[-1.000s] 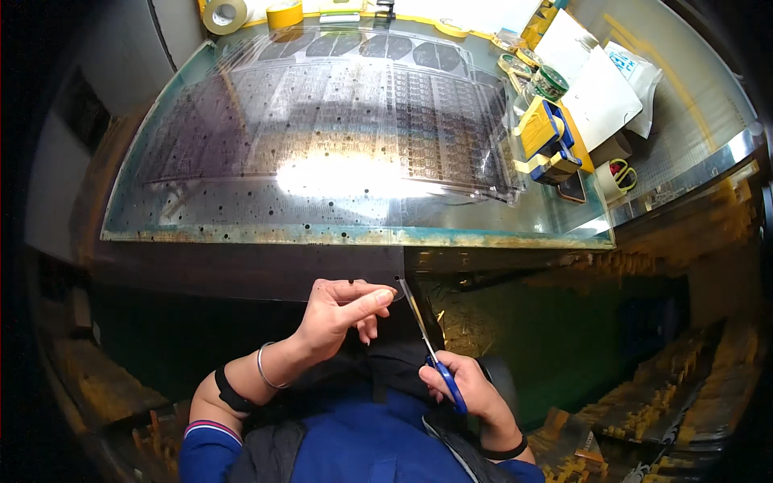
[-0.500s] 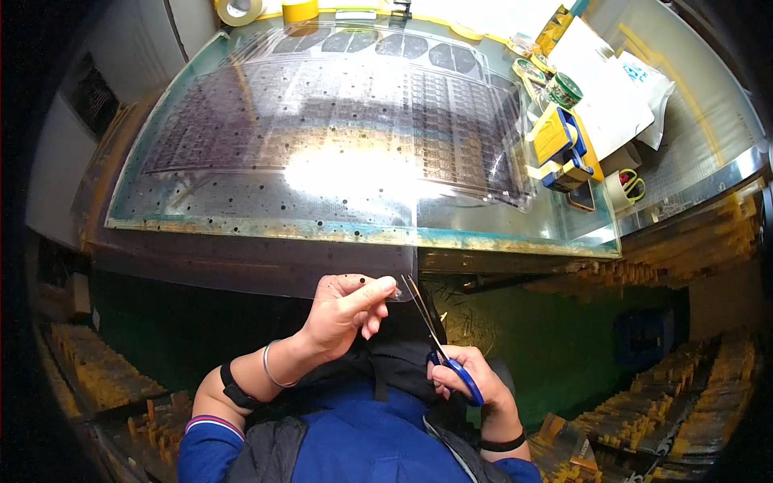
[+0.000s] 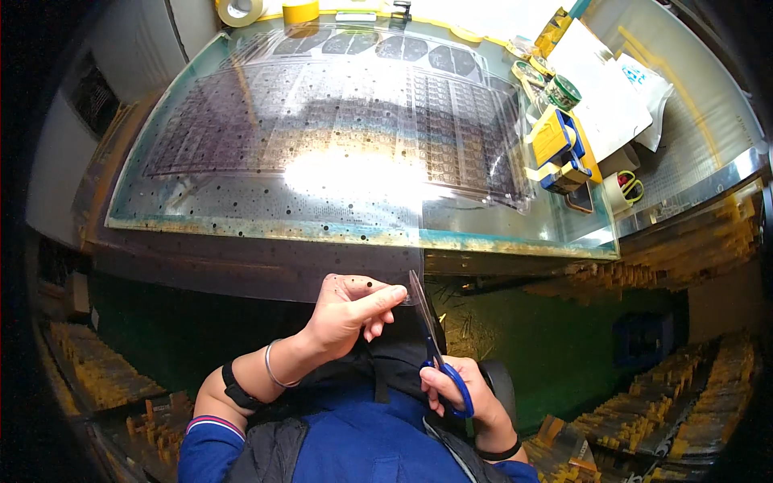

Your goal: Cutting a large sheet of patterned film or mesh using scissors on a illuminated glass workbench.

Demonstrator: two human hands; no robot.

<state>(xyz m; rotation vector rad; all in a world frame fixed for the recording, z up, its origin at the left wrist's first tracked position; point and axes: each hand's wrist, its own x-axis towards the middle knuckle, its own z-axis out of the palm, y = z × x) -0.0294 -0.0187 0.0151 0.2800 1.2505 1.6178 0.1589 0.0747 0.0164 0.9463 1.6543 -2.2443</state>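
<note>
Film (image 3: 278,201), clear and flecked with black dots, covers most of the left and middle of the glass table (image 3: 483,221), and its near edge hangs over the table's front toward the person. Dark patterned sheets (image 3: 463,133) lie on the table as well, showing past the film's right edge. White paper (image 3: 592,88) rests at the far right, with a white bag (image 3: 651,92) just beside it.

Over the film's near right corner, the left hand (image 3: 350,314) has thumb and fingers pinched narrow, holding that corner just off the table's front edge. Lower and to its right, the right hand (image 3: 459,390) has its fingers curled round the blue handles of scissors (image 3: 435,346). The blades point up and away from the person, nearly together, their tips at the corner beside the left fingertips; whether they bite the film, I cannot tell.

A yellow and blue tape dispenser (image 3: 554,143) stands on the table's right side, a phone (image 3: 581,198) near it and a cup (image 3: 617,193) by the corner. Smallest are a green roll (image 3: 563,92) behind the dispenser and a silver bracelet (image 3: 274,364) round the left wrist.
</note>
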